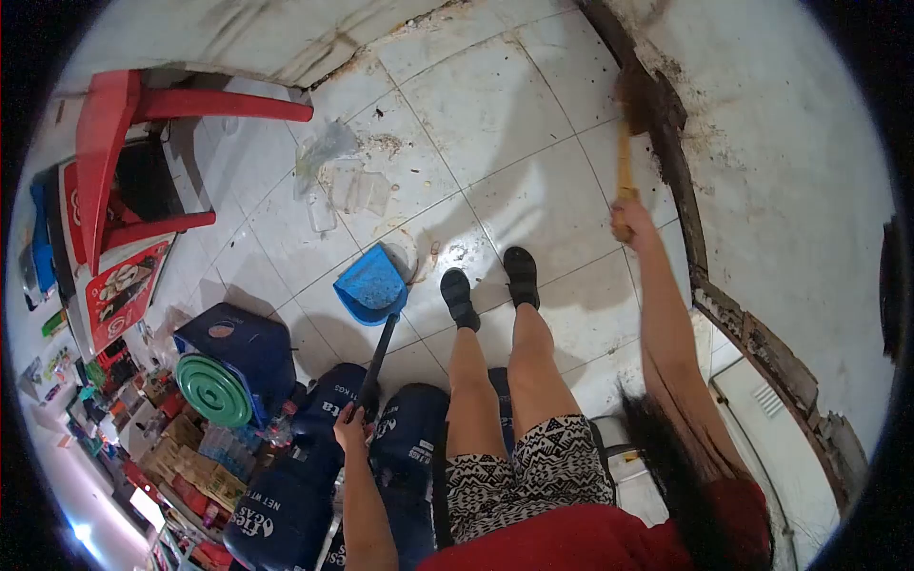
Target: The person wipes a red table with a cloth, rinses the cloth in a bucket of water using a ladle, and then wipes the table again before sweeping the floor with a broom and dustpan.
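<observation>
My left hand (349,430) is wrapped round the black handle of a long-handled blue dustpan (369,285), whose pan rests on the tiled floor with bits of dirt inside. My right hand (630,219) grips the yellow handle of a hand broom (625,162), stretched far forward. The broom's dark brown bristles are blurred and lie at the foot of the right wall, by its rotten brown edge. Crumpled clear plastic (328,147) and a clear plastic container (358,188) lie on the floor ahead of the dustpan, with scattered debris about them.
Dark blue gas cylinders (411,428) stand beside and behind my legs. At the left are a red plastic stool (109,124), a dark blue bin (262,347) and a green round lid (213,390). Stained walls (762,143) bound the dirty tiled floor (476,114).
</observation>
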The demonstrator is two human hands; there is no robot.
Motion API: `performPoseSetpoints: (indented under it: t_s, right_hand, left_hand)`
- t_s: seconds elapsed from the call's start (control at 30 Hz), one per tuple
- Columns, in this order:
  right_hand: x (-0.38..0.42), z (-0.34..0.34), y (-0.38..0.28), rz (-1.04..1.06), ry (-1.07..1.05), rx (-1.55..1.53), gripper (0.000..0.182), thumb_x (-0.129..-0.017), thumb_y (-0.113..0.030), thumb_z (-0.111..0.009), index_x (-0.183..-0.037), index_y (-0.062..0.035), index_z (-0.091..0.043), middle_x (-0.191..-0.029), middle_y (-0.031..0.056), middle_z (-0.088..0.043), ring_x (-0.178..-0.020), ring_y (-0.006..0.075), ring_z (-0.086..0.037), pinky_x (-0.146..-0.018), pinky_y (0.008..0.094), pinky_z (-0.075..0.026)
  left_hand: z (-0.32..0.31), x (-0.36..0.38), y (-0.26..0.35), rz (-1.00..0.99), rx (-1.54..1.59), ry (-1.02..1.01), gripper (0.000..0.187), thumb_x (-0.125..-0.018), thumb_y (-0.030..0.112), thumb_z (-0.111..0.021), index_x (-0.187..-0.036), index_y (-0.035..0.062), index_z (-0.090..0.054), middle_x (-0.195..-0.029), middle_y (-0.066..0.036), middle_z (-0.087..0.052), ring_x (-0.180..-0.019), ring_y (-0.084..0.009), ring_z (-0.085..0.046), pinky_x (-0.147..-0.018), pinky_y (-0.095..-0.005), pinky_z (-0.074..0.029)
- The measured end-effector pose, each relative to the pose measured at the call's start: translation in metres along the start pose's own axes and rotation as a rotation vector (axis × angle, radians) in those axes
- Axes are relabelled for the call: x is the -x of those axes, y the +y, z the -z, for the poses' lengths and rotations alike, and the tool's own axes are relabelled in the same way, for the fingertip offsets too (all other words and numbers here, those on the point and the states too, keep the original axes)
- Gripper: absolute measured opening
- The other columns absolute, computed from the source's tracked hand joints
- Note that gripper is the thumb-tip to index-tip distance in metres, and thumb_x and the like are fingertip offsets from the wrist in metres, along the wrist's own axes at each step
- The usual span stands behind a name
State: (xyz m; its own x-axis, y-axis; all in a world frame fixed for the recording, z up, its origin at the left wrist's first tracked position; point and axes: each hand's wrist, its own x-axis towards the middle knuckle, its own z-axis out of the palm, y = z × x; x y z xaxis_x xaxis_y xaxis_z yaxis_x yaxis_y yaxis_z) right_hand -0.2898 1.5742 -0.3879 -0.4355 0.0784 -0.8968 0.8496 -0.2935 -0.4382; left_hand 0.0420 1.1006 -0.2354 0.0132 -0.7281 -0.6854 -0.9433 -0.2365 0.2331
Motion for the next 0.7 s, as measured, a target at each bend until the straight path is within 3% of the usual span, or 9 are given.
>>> performPoseSetpoints:
  t_s: [0.03,0.07,0.1,0.17,0.2,0.27,0.47,0.6,0.7]
  right_hand:
    - [-0.031,-0.011,0.016,-0.087,-0.125,-0.009,0.028,-0.065,-0.005,-0.049,-0.088,-0.0125,-0.034,-0.057,0.0043,-0.041,-0.037,0.013,-0.039,-0.03,0.0259,-0.034]
    - [-0.05,-0.031,0.041,0.176,-0.303,0.431,0.029,-0.067,-0.007,-0.047,-0.092,-0.0115,-0.033,-0.056,0.0056,-0.04,-0.036,0.0127,-0.038,-0.031,0.0262,-0.033]
    - [-0.015,-0.082,0.035,-0.134,0.017,0.304,0.023,-0.064,-0.007,-0.049,-0.085,-0.0072,-0.042,-0.058,0.0052,-0.042,-0.039,0.0158,-0.043,-0.032,0.0291,-0.037]
    - [-0.036,-0.103,0.1,0.261,0.054,0.558,0.064,-0.061,-0.003,-0.048,-0.116,-0.0168,-0.017,-0.066,0.0098,-0.041,-0.038,0.0182,-0.044,-0.031,0.0309,-0.036]
    - [0.036,-0.128,0.069,0.043,-0.067,0.414,0.071,-0.06,-0.002,-0.046,-0.121,-0.0172,-0.013,-0.07,0.0105,-0.041,-0.038,0.0176,-0.042,-0.032,0.0295,-0.036]
    - [0.08,-0.121,0.054,-0.09,-0.24,0.412,0.079,-0.059,0.001,-0.048,-0.124,-0.0219,-0.01,-0.067,0.0093,-0.042,-0.038,0.0149,-0.04,-0.033,0.0257,-0.036]
    - [0.142,-0.035,-0.009,0.099,0.022,0.408,0.076,-0.063,-0.001,-0.052,-0.124,-0.0277,-0.014,-0.066,0.0069,-0.046,-0.033,0.0129,-0.038,-0.029,0.0235,-0.032]
    - [0.066,-0.001,-0.052,0.158,0.211,0.255,0.047,-0.069,-0.007,-0.046,-0.113,-0.0151,-0.032,-0.06,0.0059,-0.046,-0.037,0.0152,-0.041,-0.03,0.0249,-0.035]
    - [-0.005,-0.03,-0.089,0.169,0.192,0.138,0.005,-0.071,-0.009,-0.042,-0.075,-0.0067,-0.041,-0.051,0.003,-0.039,-0.036,0.0125,-0.038,-0.029,0.0245,-0.034]
  left_hand:
    - [0.003,-0.003,-0.002,0.018,-0.029,-0.02,0.033,-0.07,0.007,-0.056,-0.102,0.0058,-0.048,-0.08,-0.009,-0.055,-0.042,-0.0152,-0.05,-0.034,-0.0248,-0.041]
    - [0.004,-0.004,-0.003,0.035,-0.058,-0.041,0.033,-0.07,0.006,-0.056,-0.102,0.0057,-0.048,-0.082,-0.009,-0.055,-0.042,-0.0139,-0.05,-0.034,-0.0247,-0.041]
    - [0.002,0.0,0.0,0.043,-0.049,-0.047,0.033,-0.07,0.006,-0.056,-0.102,0.0057,-0.048,-0.082,-0.009,-0.055,-0.042,-0.0139,-0.05,-0.034,-0.0247,-0.041]
    - [-0.003,0.015,0.014,0.037,-0.029,0.048,0.027,-0.067,0.002,-0.057,-0.093,0.0053,-0.054,-0.073,-0.008,-0.053,-0.04,-0.0134,-0.047,-0.032,-0.0226,-0.038]
    - [-0.002,0.012,0.01,-0.013,-0.048,0.042,0.025,-0.067,0.001,-0.057,-0.092,0.0049,-0.055,-0.074,-0.009,-0.054,-0.041,-0.0131,-0.048,-0.033,-0.0225,-0.039]
    - [-0.003,0.009,0.008,0.01,-0.064,0.062,0.025,-0.067,0.001,-0.057,-0.091,0.0053,-0.055,-0.074,-0.01,-0.054,-0.04,-0.0129,-0.048,-0.033,-0.0226,-0.039]
    - [-0.001,0.012,0.025,-0.037,-0.157,0.07,0.025,-0.066,0.002,-0.056,-0.092,0.0039,-0.055,-0.073,-0.011,-0.056,-0.042,-0.0126,-0.049,-0.032,-0.0231,-0.038]
    - [0.0,-0.007,0.016,-0.118,-0.198,0.193,0.027,-0.061,0.004,-0.06,-0.087,0.0024,-0.058,-0.078,-0.01,-0.057,-0.063,-0.0189,-0.055,-0.055,-0.0277,-0.044]
    - [0.007,-0.005,0.02,-0.116,-0.312,0.26,0.028,-0.057,0.007,-0.063,-0.084,0.0028,-0.059,-0.08,-0.011,-0.058,-0.073,-0.0197,-0.055,-0.066,-0.0272,-0.042]
